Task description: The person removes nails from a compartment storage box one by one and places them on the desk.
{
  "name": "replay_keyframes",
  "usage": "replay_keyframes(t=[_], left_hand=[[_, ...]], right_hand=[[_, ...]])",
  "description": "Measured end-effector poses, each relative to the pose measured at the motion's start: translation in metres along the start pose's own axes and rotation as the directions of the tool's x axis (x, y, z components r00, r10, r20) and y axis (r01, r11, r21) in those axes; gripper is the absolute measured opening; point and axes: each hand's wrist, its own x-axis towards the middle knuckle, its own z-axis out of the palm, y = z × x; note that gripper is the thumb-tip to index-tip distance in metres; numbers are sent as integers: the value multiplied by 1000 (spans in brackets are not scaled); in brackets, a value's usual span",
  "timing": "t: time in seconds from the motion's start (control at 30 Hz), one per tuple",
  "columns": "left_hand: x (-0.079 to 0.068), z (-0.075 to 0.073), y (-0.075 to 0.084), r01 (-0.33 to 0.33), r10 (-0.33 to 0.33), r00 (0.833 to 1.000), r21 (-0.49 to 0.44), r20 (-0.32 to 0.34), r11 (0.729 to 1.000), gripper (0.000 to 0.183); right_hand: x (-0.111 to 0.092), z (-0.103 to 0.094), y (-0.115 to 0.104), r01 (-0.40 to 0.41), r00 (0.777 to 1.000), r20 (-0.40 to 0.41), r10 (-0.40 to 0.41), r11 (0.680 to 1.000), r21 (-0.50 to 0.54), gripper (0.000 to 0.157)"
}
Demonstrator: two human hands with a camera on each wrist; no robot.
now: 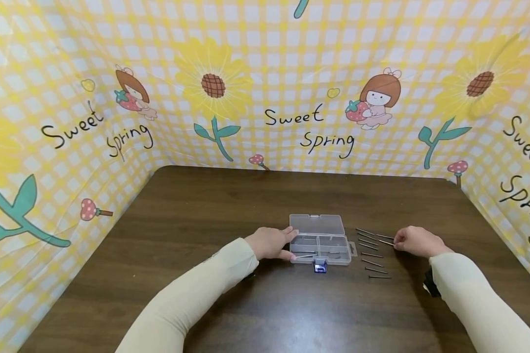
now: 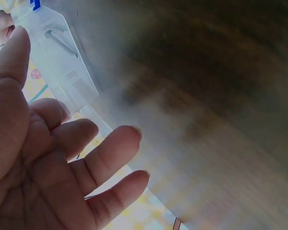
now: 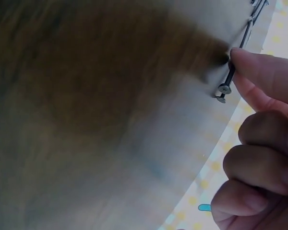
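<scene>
In the head view a clear plastic compartment box (image 1: 320, 261) stands on the table with its lid (image 1: 316, 224) folded back. Several nails lie inside it, one large nail (image 2: 61, 44) showing through the wall in the left wrist view. My left hand (image 1: 271, 242) rests at the box's left side, thumb near the front corner and fingertips toward the back, the other fingers spread loosely. To the right of the box, my right hand (image 1: 417, 241) pinches a dark nail (image 3: 231, 72) between thumb and forefinger, its flat head pointing back toward the palm side. Another nail head shows right beside it.
A loose column of nails (image 1: 372, 255) lies between the box and my right hand. The box has a blue label (image 1: 320, 266) at its front and a hanging tab (image 1: 353, 249) on its right. Yellow checked cloth (image 1: 291, 73) walls the brown table (image 1: 194, 196).
</scene>
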Motion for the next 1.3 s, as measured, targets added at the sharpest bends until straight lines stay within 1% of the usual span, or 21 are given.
replay_keyframes(t=[0.17, 0.47, 0.63, 0.77, 0.9, 0.97, 1.2, 1.3], left_hand=[[1, 0, 0, -2, 2, 1000, 7, 3, 1000, 75], [2, 0, 0, -13, 13, 1000, 17, -9, 1000, 75], [1, -1, 0, -10, 10, 1000, 4, -12, 1000, 75], [-1, -1, 0, -9, 9, 1000, -3, -14, 1000, 74], [0, 0, 0, -14, 13, 1000, -4, -17, 1000, 74], [0, 0, 0, -14, 14, 1000, -4, -19, 1000, 74], [2, 1, 0, -21, 20, 1000, -15, -19, 1000, 74], [1, 1, 1, -13, 13, 1000, -12, -15, 1000, 74]], right_hand=[[0, 0, -1, -6, 1000, -2, 6, 1000, -2, 7], [-2, -3, -3, -22, 1000, -9, 22, 1000, -12, 7], [-3, -7, -9, -11, 998, -57, 10, 1000, -19, 9], [-2, -10, -16, 19, 996, -90, -21, 1000, -21, 14], [2, -8, -25, 63, 991, -114, -67, 997, -33, 15], [6, -7, -31, 90, 987, -127, -94, 995, -41, 15], [24, -4, -55, 148, 977, -152, -151, 988, -36, 14], [32, 3, -69, 201, 969, -143, -201, 979, -15, 14]])
